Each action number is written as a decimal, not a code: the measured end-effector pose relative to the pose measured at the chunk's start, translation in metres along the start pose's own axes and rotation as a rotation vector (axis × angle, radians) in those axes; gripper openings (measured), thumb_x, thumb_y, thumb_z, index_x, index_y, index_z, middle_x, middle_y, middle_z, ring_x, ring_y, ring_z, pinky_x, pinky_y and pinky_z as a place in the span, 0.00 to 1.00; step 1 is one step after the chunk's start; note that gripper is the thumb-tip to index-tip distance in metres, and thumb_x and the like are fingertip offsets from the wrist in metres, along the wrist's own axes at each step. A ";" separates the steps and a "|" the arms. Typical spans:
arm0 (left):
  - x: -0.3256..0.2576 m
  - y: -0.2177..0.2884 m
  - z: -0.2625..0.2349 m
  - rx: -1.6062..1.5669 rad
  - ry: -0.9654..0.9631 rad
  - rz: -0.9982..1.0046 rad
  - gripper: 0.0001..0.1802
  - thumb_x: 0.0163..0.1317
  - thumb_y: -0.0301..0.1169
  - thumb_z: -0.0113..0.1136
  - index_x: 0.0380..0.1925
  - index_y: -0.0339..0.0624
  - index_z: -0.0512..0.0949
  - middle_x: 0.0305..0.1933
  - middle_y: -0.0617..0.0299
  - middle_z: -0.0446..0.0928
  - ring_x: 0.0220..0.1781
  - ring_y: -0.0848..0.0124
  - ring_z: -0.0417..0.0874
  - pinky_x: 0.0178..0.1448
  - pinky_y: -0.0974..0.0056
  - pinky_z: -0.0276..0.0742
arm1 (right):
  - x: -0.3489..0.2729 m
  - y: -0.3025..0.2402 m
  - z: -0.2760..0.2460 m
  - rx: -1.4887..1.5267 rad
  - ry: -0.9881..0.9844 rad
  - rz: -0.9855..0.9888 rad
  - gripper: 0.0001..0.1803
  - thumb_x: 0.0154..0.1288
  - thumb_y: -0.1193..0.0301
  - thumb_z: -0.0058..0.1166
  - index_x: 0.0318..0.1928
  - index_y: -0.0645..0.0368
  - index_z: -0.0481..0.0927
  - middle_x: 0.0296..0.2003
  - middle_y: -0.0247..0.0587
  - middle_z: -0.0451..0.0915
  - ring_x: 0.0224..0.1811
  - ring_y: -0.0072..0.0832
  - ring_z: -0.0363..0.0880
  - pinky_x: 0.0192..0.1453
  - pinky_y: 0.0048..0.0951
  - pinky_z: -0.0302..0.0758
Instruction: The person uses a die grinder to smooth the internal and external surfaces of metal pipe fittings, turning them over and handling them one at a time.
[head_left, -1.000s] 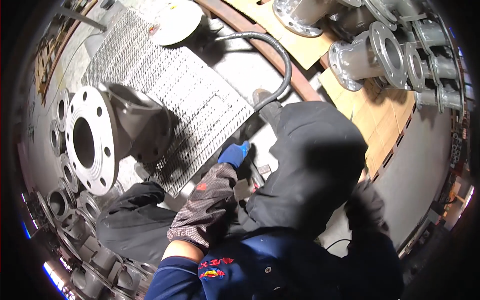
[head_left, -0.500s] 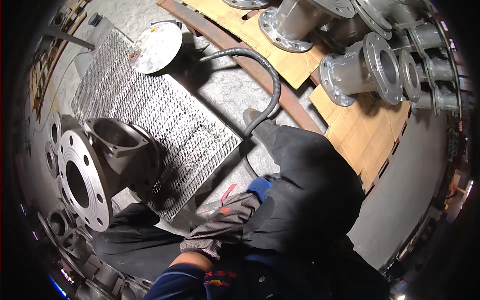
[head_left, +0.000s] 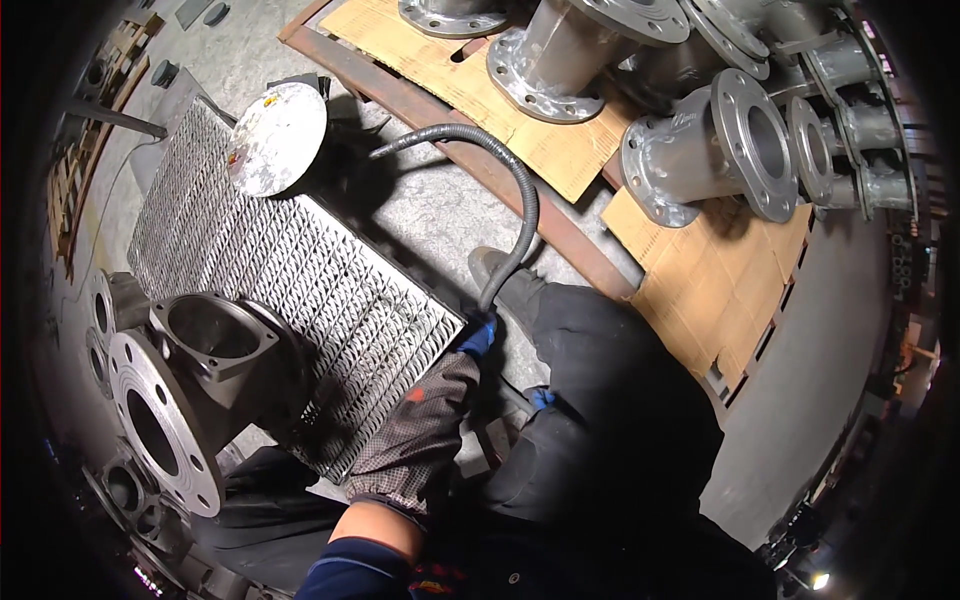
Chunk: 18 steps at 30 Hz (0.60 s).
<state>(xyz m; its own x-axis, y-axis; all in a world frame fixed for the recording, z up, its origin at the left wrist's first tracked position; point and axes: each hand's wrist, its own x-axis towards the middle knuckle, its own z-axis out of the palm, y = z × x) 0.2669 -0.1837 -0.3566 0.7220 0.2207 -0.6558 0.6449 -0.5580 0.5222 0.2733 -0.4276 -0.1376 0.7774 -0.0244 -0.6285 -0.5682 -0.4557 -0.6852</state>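
One gloved hand shows clearly — the left hand (head_left: 425,425), in a grey knit glove with blue fingertips, reaches forward from the lower edge. Its grip is closed around the near end of a black corrugated hose (head_left: 515,190), fingers curled tight where the hose meets the corner of the expanded-metal grating (head_left: 290,280). From that grip the hose rises and arcs over the concrete floor (head_left: 430,205) toward a rusty steel rail (head_left: 480,165). The right hand is hidden behind the person's dark trouser leg (head_left: 610,400); only a blue fingertip (head_left: 540,398) peeks out, so whether it is open or closed cannot be told. Left of the grating stands a flanged pipe fitting (head_left: 190,390) with a square opening on top. A round metal disc (head_left: 277,138) rests on the grating's far end. More flanged pipes (head_left: 720,150) lie on cardboard (head_left: 720,280) further off.
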 end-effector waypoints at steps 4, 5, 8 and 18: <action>-0.057 -0.016 0.020 -0.034 0.094 0.426 0.12 0.65 0.38 0.51 0.37 0.42 0.76 0.26 0.57 0.75 0.32 0.63 0.80 0.34 0.54 0.75 | 0.002 0.005 -0.001 0.001 0.016 0.024 0.16 0.71 0.66 0.45 0.52 0.63 0.75 0.35 0.44 0.81 0.29 0.25 0.77 0.34 0.27 0.75; -0.075 -0.018 0.027 -0.056 0.107 0.530 0.11 0.65 0.37 0.51 0.35 0.42 0.77 0.22 0.58 0.76 0.29 0.65 0.80 0.31 0.55 0.76 | 0.003 0.005 0.000 -0.002 0.017 0.022 0.16 0.71 0.66 0.45 0.52 0.63 0.75 0.35 0.44 0.81 0.29 0.25 0.77 0.34 0.27 0.75; -0.115 -0.002 0.047 -0.320 -0.232 0.478 0.13 0.65 0.39 0.51 0.35 0.42 0.78 0.23 0.58 0.77 0.30 0.65 0.80 0.33 0.56 0.76 | 0.006 0.008 0.001 -0.004 0.025 0.034 0.16 0.71 0.66 0.44 0.52 0.63 0.75 0.35 0.44 0.81 0.28 0.25 0.77 0.34 0.27 0.75; -0.119 -0.009 0.028 -0.631 -0.441 0.101 0.20 0.65 0.47 0.53 0.34 0.41 0.80 0.26 0.57 0.80 0.31 0.63 0.81 0.39 0.59 0.74 | 0.041 -0.016 -0.004 -0.107 -0.009 -0.044 0.17 0.72 0.66 0.42 0.54 0.63 0.74 0.35 0.45 0.81 0.27 0.25 0.77 0.33 0.27 0.75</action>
<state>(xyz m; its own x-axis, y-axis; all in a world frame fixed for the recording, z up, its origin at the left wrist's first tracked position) 0.1680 -0.2273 -0.2982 0.7038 -0.2195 -0.6757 0.6974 0.0318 0.7160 0.3148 -0.4250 -0.1509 0.7984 0.0050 -0.6021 -0.5014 -0.5481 -0.6694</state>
